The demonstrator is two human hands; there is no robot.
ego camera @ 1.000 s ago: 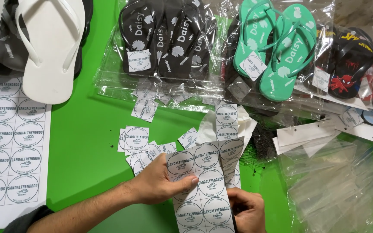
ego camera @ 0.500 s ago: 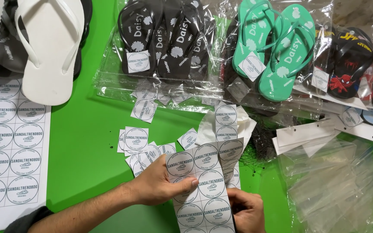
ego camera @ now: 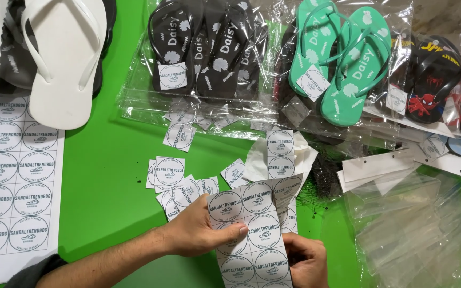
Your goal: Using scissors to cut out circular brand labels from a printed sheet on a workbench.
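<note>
Head view | left hand [ego camera: 196, 232] and right hand [ego camera: 305, 261] pinch sticker sheet [ego camera: 252, 234] | risk: sheet tears or creases, loose cut stickers [ego camera: 169, 172] scatter.

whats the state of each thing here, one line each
left hand: thumb pressed on the sticker strip
right hand: gripping the strip's lower edge
sticker strip: held up, partly cut
cut stickers: loose, scattered on the green table
black flip-flops: bagged, stickered
teal flip-flops: bagged, stickered
white flip-flop: unbagged
</note>
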